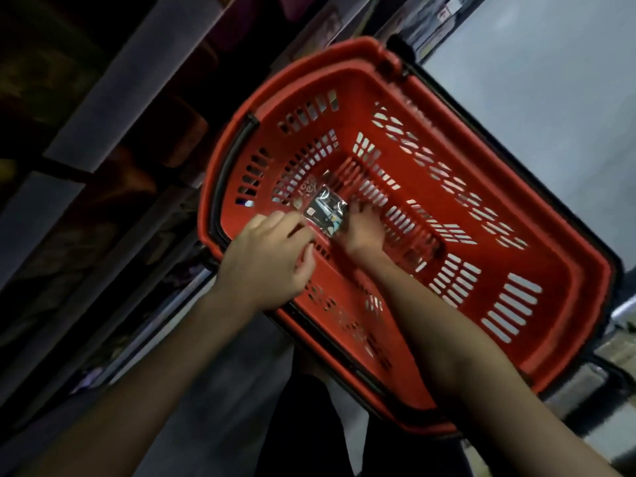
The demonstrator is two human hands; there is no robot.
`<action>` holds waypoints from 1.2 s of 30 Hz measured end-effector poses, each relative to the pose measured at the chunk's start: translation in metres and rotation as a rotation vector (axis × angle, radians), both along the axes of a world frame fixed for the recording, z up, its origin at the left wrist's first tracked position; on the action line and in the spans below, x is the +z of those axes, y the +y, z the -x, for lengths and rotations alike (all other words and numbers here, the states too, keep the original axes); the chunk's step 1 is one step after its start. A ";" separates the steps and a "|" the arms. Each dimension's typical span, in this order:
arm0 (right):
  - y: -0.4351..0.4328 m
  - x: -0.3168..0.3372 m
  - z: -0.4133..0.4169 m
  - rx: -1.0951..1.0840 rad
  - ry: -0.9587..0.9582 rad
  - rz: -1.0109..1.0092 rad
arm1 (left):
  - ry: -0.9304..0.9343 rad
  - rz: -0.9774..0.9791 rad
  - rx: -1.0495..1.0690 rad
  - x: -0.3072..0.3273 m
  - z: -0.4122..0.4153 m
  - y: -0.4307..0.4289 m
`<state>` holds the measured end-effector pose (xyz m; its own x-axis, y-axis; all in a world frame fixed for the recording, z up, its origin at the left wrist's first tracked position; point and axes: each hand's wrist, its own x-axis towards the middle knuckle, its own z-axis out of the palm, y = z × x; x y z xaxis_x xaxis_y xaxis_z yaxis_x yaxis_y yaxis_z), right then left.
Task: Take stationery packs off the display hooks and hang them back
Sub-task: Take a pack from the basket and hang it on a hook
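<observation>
Stationery pack [325, 215], small, dark and glossy, lies low inside the red basket [564, 287] near its left end, between the two hands; this head view is the only one and it is blurred. The left hand [272, 256] reaches over the rim with its fingers [292, 218] loosely stretched to the pack's left edge and its thumb held clear below, so it touches rather than pinches. The right hand [361, 232] is deeper in the basket with bent fingers at the pack's right edge; whether they actually grip it I cannot tell. The main risk, as I judge it, is a weak hold: a slick wrapper lifted by its edges by two hands that do not fully clasp it could slip and drop back onto the slotted floor. A second flat item with pale lettering [304, 191] seems to lie partly under the pack, and it could be dragged or lifted along with it. It is too blurred to identify. No display hooks are in view, only dim shelving [137, 80] on the left, so finding the right hook in this poor light may go wrong too. Apart from those two items, the basket shows only its bare slotted floor, with a black handle [225, 173] folded along its left rim.
</observation>
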<state>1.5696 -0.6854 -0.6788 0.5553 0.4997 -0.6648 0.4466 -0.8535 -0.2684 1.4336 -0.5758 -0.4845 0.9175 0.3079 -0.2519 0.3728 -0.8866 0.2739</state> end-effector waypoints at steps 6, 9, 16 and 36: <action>0.007 -0.018 0.005 -0.041 -0.038 0.063 | -0.016 0.013 0.023 0.000 0.000 -0.001; 0.000 -0.017 0.001 0.023 0.042 0.082 | -0.006 -0.004 0.027 -0.002 0.001 -0.001; -0.053 0.041 0.001 -0.319 0.215 -0.088 | 0.149 0.016 0.003 0.006 -0.006 0.000; -0.229 0.329 0.126 -1.356 0.058 -0.805 | 0.174 -0.018 -0.152 0.028 0.003 -0.010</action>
<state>1.4434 -0.9149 -0.3498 0.8494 -0.1095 -0.5163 -0.5271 -0.2250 -0.8195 1.4310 -0.5862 -0.4561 0.8969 0.1756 -0.4058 0.2750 -0.9402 0.2009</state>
